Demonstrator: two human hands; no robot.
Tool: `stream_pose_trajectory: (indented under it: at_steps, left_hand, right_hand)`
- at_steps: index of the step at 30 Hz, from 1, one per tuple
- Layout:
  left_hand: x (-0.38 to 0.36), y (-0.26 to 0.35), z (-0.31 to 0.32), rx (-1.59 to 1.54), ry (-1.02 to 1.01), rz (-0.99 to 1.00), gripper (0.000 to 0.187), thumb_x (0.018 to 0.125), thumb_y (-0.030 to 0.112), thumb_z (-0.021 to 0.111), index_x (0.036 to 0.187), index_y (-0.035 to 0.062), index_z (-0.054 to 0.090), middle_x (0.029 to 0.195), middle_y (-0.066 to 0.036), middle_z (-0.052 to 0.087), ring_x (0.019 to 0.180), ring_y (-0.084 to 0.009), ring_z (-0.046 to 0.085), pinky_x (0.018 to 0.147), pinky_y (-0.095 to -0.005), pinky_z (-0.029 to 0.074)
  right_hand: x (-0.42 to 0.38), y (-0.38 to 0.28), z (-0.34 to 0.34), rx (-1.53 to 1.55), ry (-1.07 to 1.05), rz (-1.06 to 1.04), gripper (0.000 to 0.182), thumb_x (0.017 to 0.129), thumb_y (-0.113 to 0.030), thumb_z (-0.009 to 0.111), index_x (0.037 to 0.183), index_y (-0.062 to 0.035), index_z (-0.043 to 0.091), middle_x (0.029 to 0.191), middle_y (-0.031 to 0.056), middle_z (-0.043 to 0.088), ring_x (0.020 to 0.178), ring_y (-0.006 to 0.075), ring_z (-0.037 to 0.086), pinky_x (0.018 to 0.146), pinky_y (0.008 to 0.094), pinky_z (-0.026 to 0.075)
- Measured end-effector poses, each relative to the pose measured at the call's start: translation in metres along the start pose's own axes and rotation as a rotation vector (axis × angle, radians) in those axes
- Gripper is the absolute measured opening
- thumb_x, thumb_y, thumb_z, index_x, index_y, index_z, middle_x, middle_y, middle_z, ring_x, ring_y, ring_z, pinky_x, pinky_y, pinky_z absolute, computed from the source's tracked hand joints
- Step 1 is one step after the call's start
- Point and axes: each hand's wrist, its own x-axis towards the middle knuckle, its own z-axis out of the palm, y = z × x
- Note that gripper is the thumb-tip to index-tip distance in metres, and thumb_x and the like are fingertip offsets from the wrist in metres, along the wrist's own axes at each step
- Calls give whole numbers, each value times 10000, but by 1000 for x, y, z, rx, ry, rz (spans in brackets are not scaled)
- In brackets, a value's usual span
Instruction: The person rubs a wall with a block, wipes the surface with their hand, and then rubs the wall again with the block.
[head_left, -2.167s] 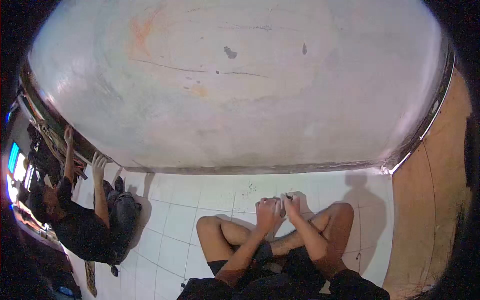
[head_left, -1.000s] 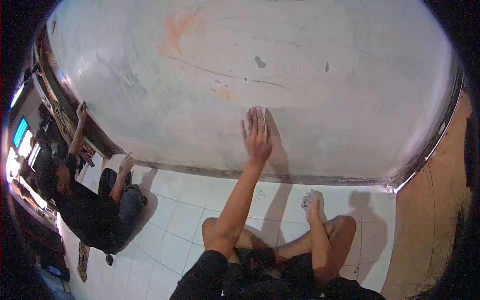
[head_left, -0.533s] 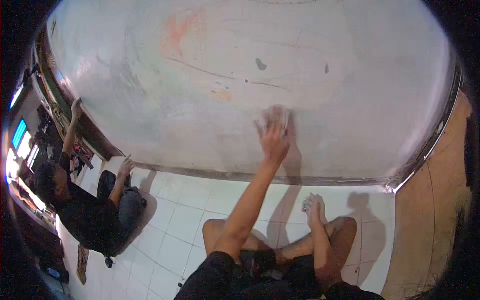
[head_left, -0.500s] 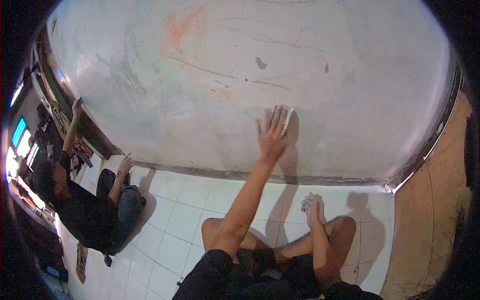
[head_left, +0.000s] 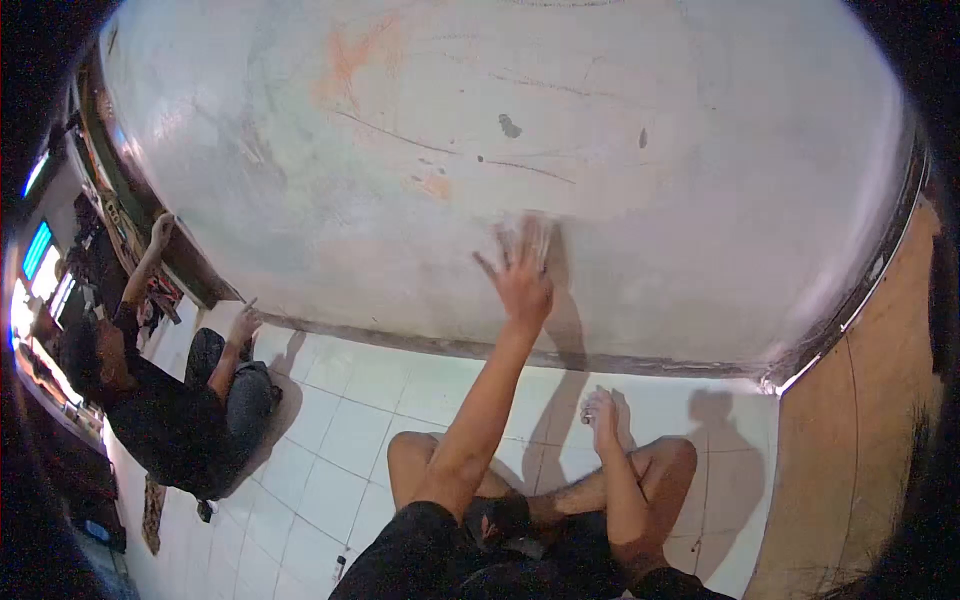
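Note:
My left hand [head_left: 523, 280] reaches up to the pale wall [head_left: 400, 255], its fingers spread and pressed towards the surface. Under those fingers is a whitish folded piece of sandpaper [head_left: 543, 245], smeared by motion and mostly covered by the hand. Dark scuffs, orange scribbles and chipped spots mark the wall above. My right hand [head_left: 600, 415] hangs loosely past my right knee, dusty white, its fingers slightly bent and nothing visible in them. It is low over the tiled floor, near the wall's foot.
On the left a co-worker [head_left: 165, 420] in dark clothes sits on the white tiled floor [head_left: 330, 440], one hand at the wall's edge frame. A brown panel [head_left: 815, 450] stands on the right. A small dark-and-white item [head_left: 340, 565] lies near my left side.
My left hand has slid left along the wall with the sandpaper, its fingers more spread and blurred. My right hand sits slightly further left in view; the camera has shifted a little.

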Motion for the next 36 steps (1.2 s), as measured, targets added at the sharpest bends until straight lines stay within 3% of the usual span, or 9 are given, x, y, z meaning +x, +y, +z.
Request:
stream_pose_trajectory:
  at_steps: [4,5,8,10,12,22,26,34,36]
  left_hand:
    - [-3,30,16,-304,234,-151,556,889,205,512,1438,198,429,1551,-23,293,1457,-349,137,1080,-676,-84]
    - [-11,30,11,-268,-7,-121,575,895,233,507,1458,203,393,1558,-15,277,1463,-343,106,1073,-689,-76]
    - [-5,3,-2,48,-81,-33,568,922,244,490,1471,178,361,1570,-39,240,1465,-353,72,1084,-679,-55]
    - [26,-22,-3,158,94,-267,528,971,244,421,1485,161,330,1579,-47,209,1461,-376,47,1085,-677,-44]
    - [73,-51,-29,-48,259,-431,514,1002,260,361,1499,151,292,1582,-61,192,1456,-397,30,1080,-682,-41]
    - [273,-192,-141,15,459,-302,620,1006,391,283,1512,51,164,1563,-178,178,1454,-372,82,1156,-546,30]
    - [248,-223,-117,286,420,-163,602,1006,347,288,1494,6,197,1553,-221,173,1448,-388,96,1153,-548,65]
    - [91,-194,-75,10,161,-139,601,1005,339,297,1499,12,195,1562,-220,141,1454,-378,100,1137,-584,56]
    - [108,-189,-85,17,170,-114,596,1007,338,297,1501,20,197,1560,-217,157,1453,-370,113,1138,-581,64]
  right_hand:
    - [-15,1,1,32,-13,-63,297,908,-372,567,881,-76,573,697,50,576,564,148,523,503,273,396]
    - [15,34,-12,43,48,-158,298,911,-370,563,876,-75,575,681,48,573,555,149,521,498,276,394]
    - [13,24,-12,-32,-17,-134,290,924,-351,545,863,-69,582,655,47,568,539,149,520,493,278,397]
    - [-11,1,-5,-106,-63,-62,283,930,-334,536,855,-65,585,651,50,567,533,150,521,491,279,401]
    - [-24,-10,3,-164,-41,-40,275,931,-317,533,847,-61,586,651,54,567,528,152,522,488,284,405]
    - [-20,-2,27,-285,-61,-47,226,922,-269,571,808,-73,560,650,41,561,522,124,516,471,277,393]
    - [1,18,20,-491,-210,-180,213,922,-235,582,793,-67,560,647,39,569,522,116,517,468,277,391]
    - [-6,21,15,-551,-163,-216,226,931,-215,573,809,-25,589,635,42,568,520,112,521,464,268,403]
    - [80,128,-56,-785,-111,-627,227,922,-203,585,810,-5,581,636,42,564,520,117,526,472,270,427]
